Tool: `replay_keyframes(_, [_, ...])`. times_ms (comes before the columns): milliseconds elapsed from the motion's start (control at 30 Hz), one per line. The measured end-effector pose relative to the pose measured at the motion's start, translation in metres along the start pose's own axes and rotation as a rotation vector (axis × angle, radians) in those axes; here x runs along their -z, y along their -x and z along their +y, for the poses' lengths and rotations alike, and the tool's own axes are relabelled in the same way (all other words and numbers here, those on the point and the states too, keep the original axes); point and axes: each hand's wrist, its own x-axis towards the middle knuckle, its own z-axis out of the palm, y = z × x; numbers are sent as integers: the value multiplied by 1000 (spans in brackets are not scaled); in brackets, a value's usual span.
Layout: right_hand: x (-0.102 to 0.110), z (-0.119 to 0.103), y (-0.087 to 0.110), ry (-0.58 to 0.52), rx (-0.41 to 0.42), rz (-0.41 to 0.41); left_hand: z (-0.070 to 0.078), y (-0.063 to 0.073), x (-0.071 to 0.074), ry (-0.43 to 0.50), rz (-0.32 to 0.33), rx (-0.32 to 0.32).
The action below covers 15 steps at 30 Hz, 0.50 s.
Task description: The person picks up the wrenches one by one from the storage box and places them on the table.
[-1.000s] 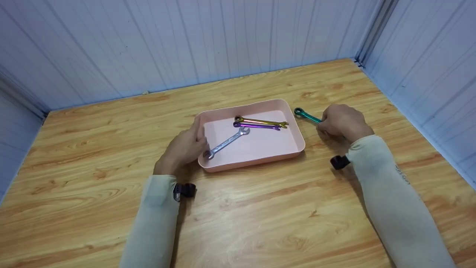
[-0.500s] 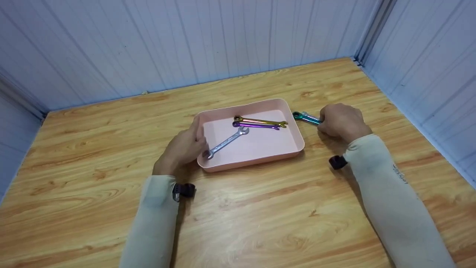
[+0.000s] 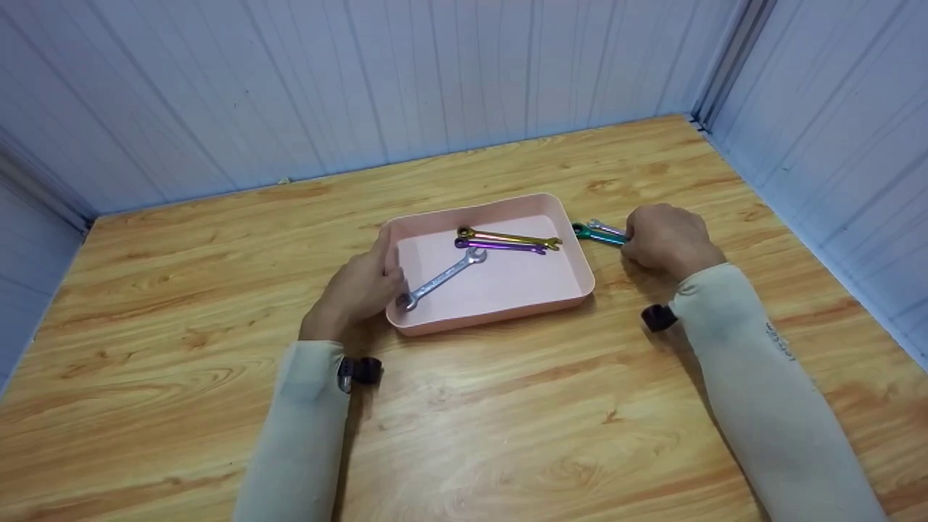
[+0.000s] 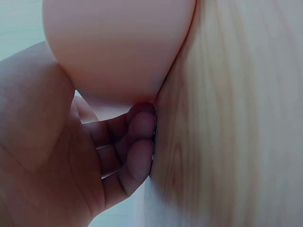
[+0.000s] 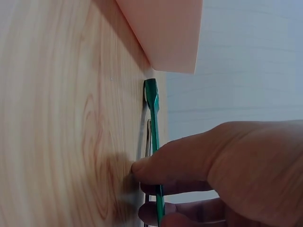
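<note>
My left hand (image 3: pixel 355 290) grips the left wall of a pink rectangular tray (image 3: pixel 496 317). In the left wrist view its fingers curl against the tray's outside, low by the tabletop. A silver wrench (image 3: pixel 441 280) lies slanted in the tray, with a gold ratchet wrench (image 3: pixel 507 236) and a purple one (image 3: pixel 500 246) side by side behind it. Right of the tray, my right hand (image 3: pixel 668 239) pinches a green ratchet wrench (image 5: pixel 154 113), its ring end pointing at the tray wall. Along it lies a thinner silver wrench (image 5: pixel 148 135), partly hidden under the fingers.
The wood-grain table (image 3: pixel 471 420) runs back to a white panelled wall (image 3: pixel 449 72). Another panelled wall (image 3: pixel 834 145) borders it on the right. Small dark cameras (image 3: pixel 366 370) sit on both sleeved wrists.
The green wrench's ring end has shifted slightly toward me and the tray. A silver wrench end now shows behind it. My left hand and the tray stay in place.
</note>
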Motion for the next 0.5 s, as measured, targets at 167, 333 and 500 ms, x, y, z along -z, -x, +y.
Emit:
replay_keyframes(167, [-1, -1, 2, -1, 11, 5, -1, 0, 0, 2, -4, -5])
replay_keyframes(333, [-1, -1, 2, 3, 17, 10, -2, 0, 0, 3, -2, -4])
replay_keyframes(500, [-1, -1, 1, 3, 29, 33, -1, 0, 0, 10, 3, 6])
